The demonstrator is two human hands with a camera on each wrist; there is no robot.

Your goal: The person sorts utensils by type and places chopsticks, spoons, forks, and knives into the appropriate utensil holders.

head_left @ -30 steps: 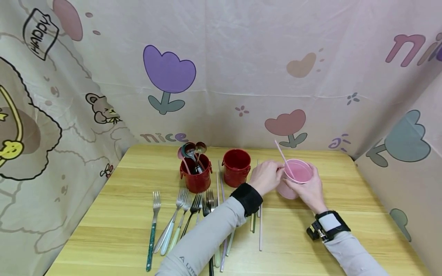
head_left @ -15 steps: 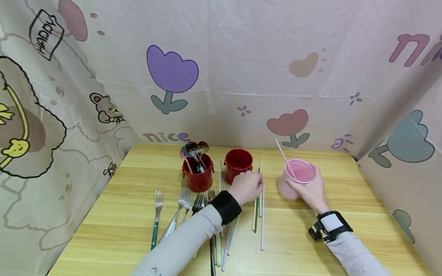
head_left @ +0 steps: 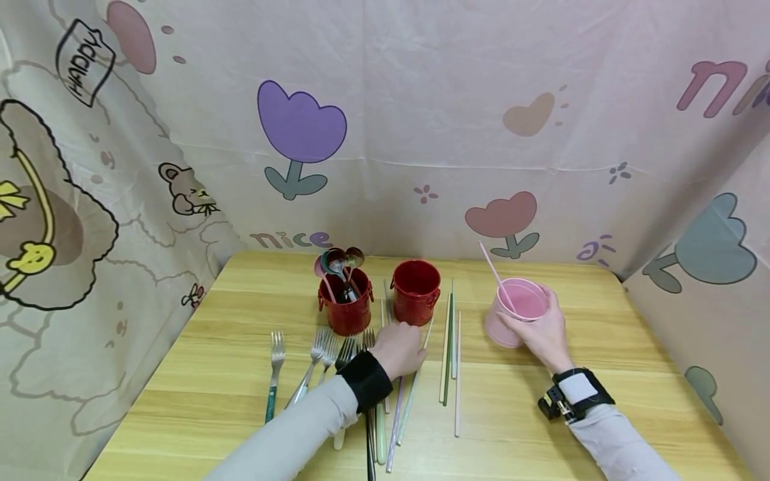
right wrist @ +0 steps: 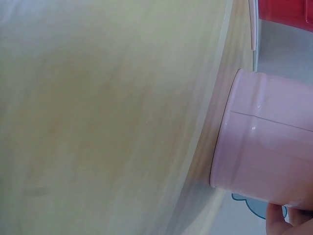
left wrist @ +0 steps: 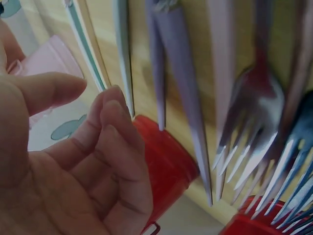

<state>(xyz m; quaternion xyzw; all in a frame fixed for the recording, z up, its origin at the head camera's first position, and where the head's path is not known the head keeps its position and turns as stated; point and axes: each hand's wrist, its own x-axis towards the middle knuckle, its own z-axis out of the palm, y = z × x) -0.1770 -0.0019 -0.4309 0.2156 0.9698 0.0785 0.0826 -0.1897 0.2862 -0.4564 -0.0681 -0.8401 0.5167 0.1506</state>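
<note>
My right hand (head_left: 544, 331) grips the rim of a pink bucket (head_left: 502, 331) standing on the table's right side. One pink chopstick (head_left: 492, 268) leans inside it and sticks up past the rim. Over the middle of the table, my left hand (head_left: 397, 351) is above several loose chopsticks and beside the forks. In the left wrist view its fingers (left wrist: 122, 142) are loosely bent with the thumb apart, holding nothing. A pale green chopstick (left wrist: 122, 54) and purple chopsticks (left wrist: 181, 73) lie close to those fingers. More chopsticks (head_left: 451, 347) lie between the left hand and the bucket.
Two red buckets stand at the back: the left one (head_left: 345, 314) holds several spoons (head_left: 337, 264), the other red bucket (head_left: 415, 297) is beside it. Several forks (head_left: 319, 347) lie left of the chopsticks, partly under my left forearm. A patterned curtain (head_left: 385, 133) hangs behind the table (head_left: 228, 347).
My left hand has left the pink bucket's rim and moved left and toward me, over the chopsticks. The right hand stays on the bucket, and the pink chopstick still leans in it.
</note>
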